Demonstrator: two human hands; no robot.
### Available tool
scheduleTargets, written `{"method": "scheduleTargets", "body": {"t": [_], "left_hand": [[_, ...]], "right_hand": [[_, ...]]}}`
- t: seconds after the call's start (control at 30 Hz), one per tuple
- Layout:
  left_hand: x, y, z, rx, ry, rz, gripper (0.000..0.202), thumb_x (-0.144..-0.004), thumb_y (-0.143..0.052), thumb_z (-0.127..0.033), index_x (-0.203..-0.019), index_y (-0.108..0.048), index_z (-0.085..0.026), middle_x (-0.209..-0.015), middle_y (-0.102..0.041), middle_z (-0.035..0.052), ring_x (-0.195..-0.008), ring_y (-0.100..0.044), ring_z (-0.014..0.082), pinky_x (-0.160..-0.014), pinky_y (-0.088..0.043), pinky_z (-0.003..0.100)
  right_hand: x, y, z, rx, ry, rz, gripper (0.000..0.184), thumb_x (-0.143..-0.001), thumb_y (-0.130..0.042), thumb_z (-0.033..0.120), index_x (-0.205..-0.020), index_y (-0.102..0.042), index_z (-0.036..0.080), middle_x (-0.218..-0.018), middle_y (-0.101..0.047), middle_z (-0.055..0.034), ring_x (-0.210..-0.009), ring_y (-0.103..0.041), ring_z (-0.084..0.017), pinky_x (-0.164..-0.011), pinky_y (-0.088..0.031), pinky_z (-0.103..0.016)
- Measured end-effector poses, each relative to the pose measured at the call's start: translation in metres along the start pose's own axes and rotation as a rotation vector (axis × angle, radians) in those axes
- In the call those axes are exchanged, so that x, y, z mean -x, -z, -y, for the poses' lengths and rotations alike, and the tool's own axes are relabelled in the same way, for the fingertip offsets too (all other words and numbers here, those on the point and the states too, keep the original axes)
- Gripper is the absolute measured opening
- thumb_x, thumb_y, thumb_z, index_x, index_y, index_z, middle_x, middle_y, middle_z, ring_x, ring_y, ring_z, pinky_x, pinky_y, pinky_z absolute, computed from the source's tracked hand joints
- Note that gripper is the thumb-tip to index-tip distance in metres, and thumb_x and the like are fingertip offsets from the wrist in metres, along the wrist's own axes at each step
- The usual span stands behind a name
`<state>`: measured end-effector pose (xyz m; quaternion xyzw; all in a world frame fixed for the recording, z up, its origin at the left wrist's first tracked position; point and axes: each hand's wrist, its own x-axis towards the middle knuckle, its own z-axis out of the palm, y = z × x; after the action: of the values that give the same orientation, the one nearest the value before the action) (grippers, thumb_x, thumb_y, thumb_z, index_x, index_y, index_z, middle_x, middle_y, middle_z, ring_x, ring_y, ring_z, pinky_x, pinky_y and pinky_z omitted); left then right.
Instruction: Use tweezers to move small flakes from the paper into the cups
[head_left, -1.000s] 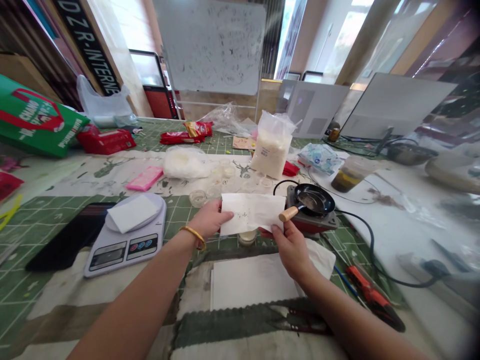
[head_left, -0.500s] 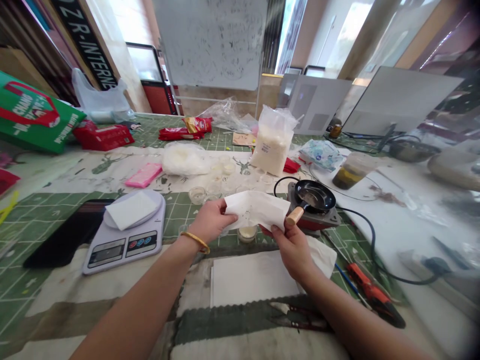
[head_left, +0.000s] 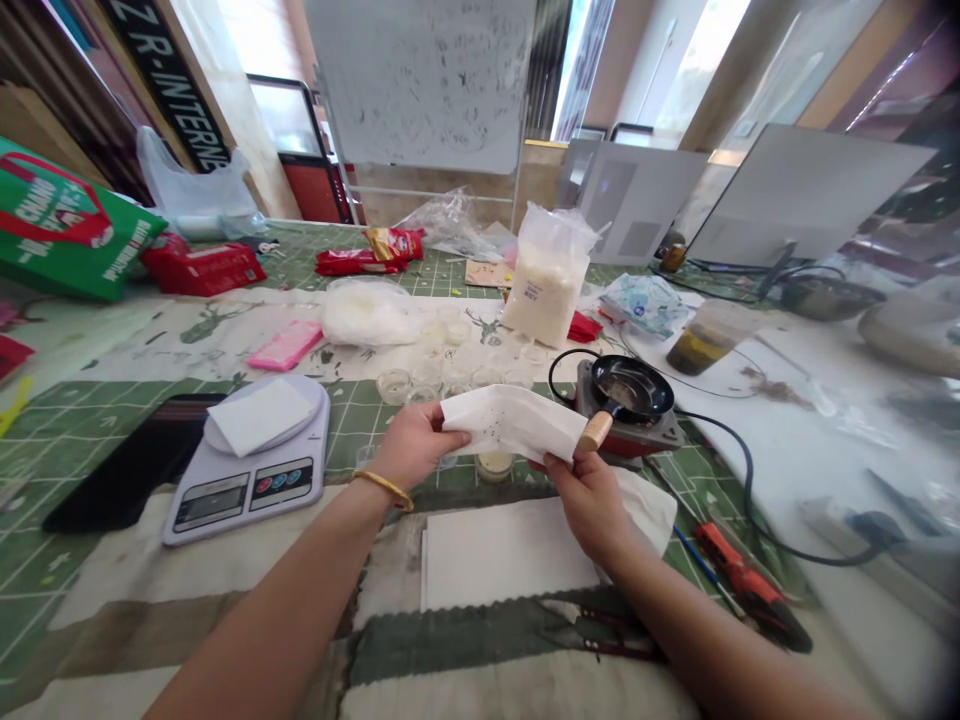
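Note:
My left hand [head_left: 418, 440] pinches the left end of a white paper sheet [head_left: 517, 420], and my right hand [head_left: 589, 495] grips its lower right corner. Small dark specks lie on the paper's left half. The sheet is raised above the table and bends slightly in the middle. Just below it stands a small glass jar [head_left: 495, 465] with pale content, partly covered by the paper. Beside my right hand is the wooden handle of a small black frying pan [head_left: 631, 388], which rests on a hot plate [head_left: 637, 440]. White sheets [head_left: 510, 555] lie on the table below my hands.
At the left, a kitchen scale [head_left: 247, 480] bears a folded white paper, beside a black phone-like slab [head_left: 127, 465]. Several clear cups [head_left: 394, 385] stand behind the paper. A bag of pale pellets [head_left: 546, 285] is further back. Orange-handled pliers [head_left: 750, 580] and small scissors [head_left: 607, 630] lie nearer.
My hands have spread slightly apart, and the paper is stretched a little wider between them. The view has shifted slightly. Both hands keep their hold.

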<state>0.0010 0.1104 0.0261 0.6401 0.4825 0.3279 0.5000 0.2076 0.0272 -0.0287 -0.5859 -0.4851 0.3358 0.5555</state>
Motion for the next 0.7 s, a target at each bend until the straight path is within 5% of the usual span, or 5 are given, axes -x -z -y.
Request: {"method": "scheduleTargets", "body": {"t": [0.4,0.53,0.7], "left_hand": [[0.003,-0.003,-0.004,-0.107,-0.03,-0.031,0.022,-0.065,-0.067,-0.025,-0.086,-0.067,-0.017,-0.079,-0.07,0.0003,-0.079,-0.064,0.0235,-0.074,-0.047,0.034],[0.001,-0.004,0.0,-0.093,-0.029,0.015,0.027,-0.068,-0.064,-0.025,-0.094,-0.069,-0.018,-0.09,-0.072,0.0009,-0.088,-0.064,0.0232,-0.08,-0.046,0.033],[0.002,-0.004,0.003,-0.09,-0.008,0.065,0.022,-0.069,-0.064,-0.027,-0.087,-0.072,-0.018,-0.079,-0.071,-0.0011,-0.078,-0.064,0.0219,-0.072,-0.047,0.031]], "right_hand": [[0.001,0.006,0.006,0.17,-0.005,-0.027,0.024,-0.079,-0.058,0.033,-0.094,-0.07,0.018,-0.096,-0.073,-0.0078,-0.095,-0.065,-0.027,-0.089,-0.048,-0.042],[0.002,0.009,0.006,0.192,0.011,0.002,0.024,-0.078,-0.057,0.031,-0.094,-0.07,0.019,-0.099,-0.072,-0.0083,-0.098,-0.064,-0.028,-0.091,-0.047,-0.044],[0.003,0.011,0.009,0.243,0.045,-0.012,0.024,-0.077,-0.058,0.031,-0.095,-0.069,0.021,-0.098,-0.072,-0.0075,-0.093,-0.065,-0.027,-0.085,-0.049,-0.041]]}}
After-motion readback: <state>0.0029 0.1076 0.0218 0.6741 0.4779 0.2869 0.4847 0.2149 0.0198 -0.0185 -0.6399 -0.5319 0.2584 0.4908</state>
